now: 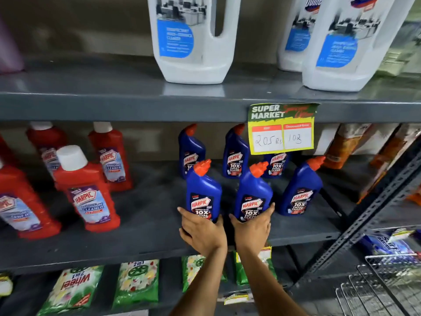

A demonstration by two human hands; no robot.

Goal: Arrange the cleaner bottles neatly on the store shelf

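On the middle grey shelf (145,226) stand several blue cleaner bottles with orange caps. My left hand (201,231) grips the base of the front left blue bottle (202,192). Beside it, my right hand (252,229) grips the base of the front middle blue bottle (252,195). A third blue bottle (300,190) stands free to the right of them. Behind them is a back row of blue bottles (235,153); one is partly hidden by a price card. Red bathroom cleaner bottles (88,190) with white caps stand on the left part of the same shelf.
Big white jugs (193,39) sit on the upper shelf, whose front edge carries a hanging price card (282,128). Orange bottles (341,144) stand at the far right. Green detergent packets (136,283) lie on the lower shelf. A slanted metal strut (373,206) and wire basket (391,277) are at right.
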